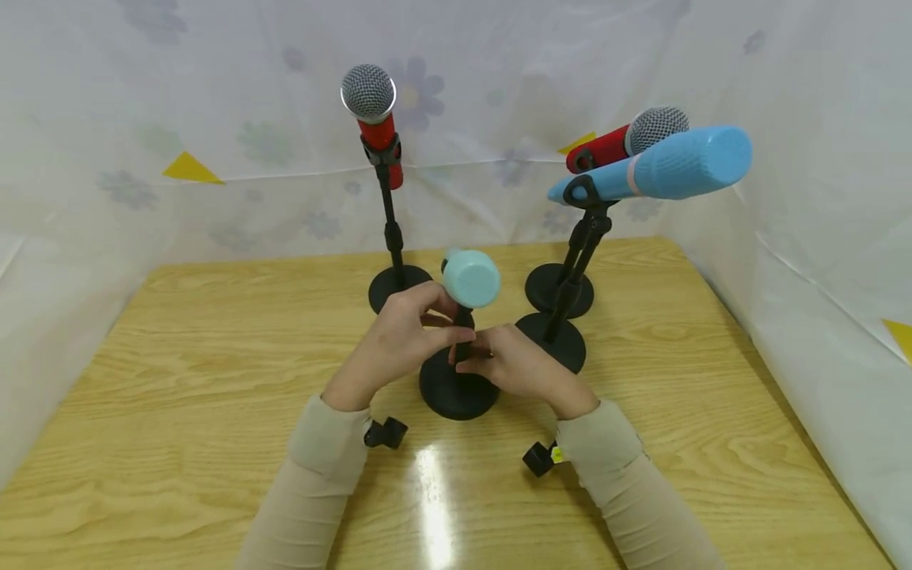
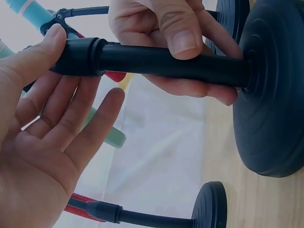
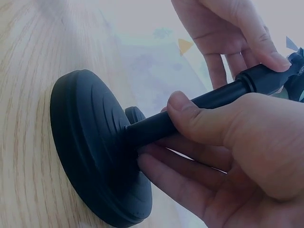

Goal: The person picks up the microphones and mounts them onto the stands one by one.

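Note:
A mint-green microphone (image 1: 472, 279) sits on a black desktop microphone stand, whose round base (image 1: 456, 396) rests on the table in front of me. My left hand (image 1: 402, 328) pinches the stand's upper collar (image 2: 78, 54) between thumb and fingers, its little finger sticking out free. Lower down, my right hand (image 1: 523, 364) holds the black tube (image 3: 209, 99), the thumb on one side and the fingers behind it, close above the base. In the head view the hands and the microphone hide much of the tube.
Behind to the left stands a red microphone (image 1: 376, 119) on its own stand. At the right, a blue microphone (image 1: 670, 166) on a stand partly covers another red microphone (image 1: 606, 149). The wooden table (image 1: 214, 380) meets a flowered white sheet (image 1: 271, 95) at the back and sides.

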A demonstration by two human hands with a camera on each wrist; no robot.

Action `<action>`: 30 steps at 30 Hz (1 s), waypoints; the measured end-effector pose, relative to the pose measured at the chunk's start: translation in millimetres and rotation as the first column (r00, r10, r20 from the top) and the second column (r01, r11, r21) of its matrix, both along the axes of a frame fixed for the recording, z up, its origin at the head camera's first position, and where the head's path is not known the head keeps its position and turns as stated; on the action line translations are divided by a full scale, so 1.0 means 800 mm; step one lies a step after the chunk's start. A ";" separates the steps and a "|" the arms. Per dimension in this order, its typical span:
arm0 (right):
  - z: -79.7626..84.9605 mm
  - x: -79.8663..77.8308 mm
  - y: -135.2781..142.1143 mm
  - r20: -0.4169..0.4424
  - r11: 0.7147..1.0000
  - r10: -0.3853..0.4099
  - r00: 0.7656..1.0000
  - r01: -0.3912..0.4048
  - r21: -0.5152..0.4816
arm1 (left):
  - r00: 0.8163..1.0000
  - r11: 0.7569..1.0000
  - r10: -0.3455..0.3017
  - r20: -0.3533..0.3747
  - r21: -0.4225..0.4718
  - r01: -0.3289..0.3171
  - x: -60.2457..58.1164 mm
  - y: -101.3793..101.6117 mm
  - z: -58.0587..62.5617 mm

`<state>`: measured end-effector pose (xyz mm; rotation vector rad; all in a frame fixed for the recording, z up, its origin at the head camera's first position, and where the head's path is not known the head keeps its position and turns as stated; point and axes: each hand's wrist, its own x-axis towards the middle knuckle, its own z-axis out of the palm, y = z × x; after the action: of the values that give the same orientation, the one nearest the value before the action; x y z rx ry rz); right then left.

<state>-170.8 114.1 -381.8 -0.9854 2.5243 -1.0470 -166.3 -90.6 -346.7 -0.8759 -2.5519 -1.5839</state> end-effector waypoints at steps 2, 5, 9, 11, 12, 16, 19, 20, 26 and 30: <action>0.001 0.001 0.000 -0.007 1.000 0.000 1.000 0.000 0.000 | 1.000 1.000 -0.001 0.004 -0.012 0.001 0.000 0.000 0.000; 0.002 0.002 0.000 -0.007 1.000 -0.003 1.000 0.003 -0.002 | 1.000 0.999 0.009 -0.009 -0.034 -0.009 0.000 0.001 0.000; 0.004 0.003 -0.001 0.021 1.000 -0.014 1.000 0.014 -0.009 | 0.997 0.997 0.048 -0.057 -0.061 -0.051 0.000 0.003 0.000; 0.004 0.003 -0.001 0.037 1.000 -0.022 0.999 0.022 -0.008 | 0.995 0.995 0.068 -0.073 -0.075 -0.073 0.001 0.004 0.001; 0.004 0.003 -0.001 0.039 1.000 -0.022 0.999 0.022 -0.007 | 0.994 0.994 0.076 -0.075 -0.078 -0.082 0.001 0.006 0.001; 0.003 0.003 0.000 0.038 1.000 -0.032 0.999 0.032 0.000 | 0.992 0.989 0.115 -0.059 -0.085 -0.119 0.001 0.012 0.001; 0.003 0.003 0.001 0.029 0.999 -0.032 0.999 0.032 0.000 | 0.989 0.986 0.141 -0.041 -0.081 -0.143 0.001 0.017 -0.001; 0.004 0.003 0.001 0.028 0.999 -0.033 0.999 0.033 0.000 | 0.989 0.986 0.144 -0.036 -0.076 -0.146 0.002 0.017 -0.001; 0.003 0.003 0.002 0.024 1.000 -0.029 0.999 0.029 -0.007 | 0.993 0.991 0.119 -0.025 -0.056 -0.120 0.003 0.016 -0.001; 0.002 0.003 0.002 0.021 1.000 -0.020 1.000 0.021 -0.007 | 0.998 0.997 0.051 -0.044 -0.052 -0.053 0.002 0.009 0.000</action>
<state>-168.5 115.3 -379.9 -0.9477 2.5209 -1.0671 -165.0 -83.5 -346.3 -0.8310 -2.5767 -1.4734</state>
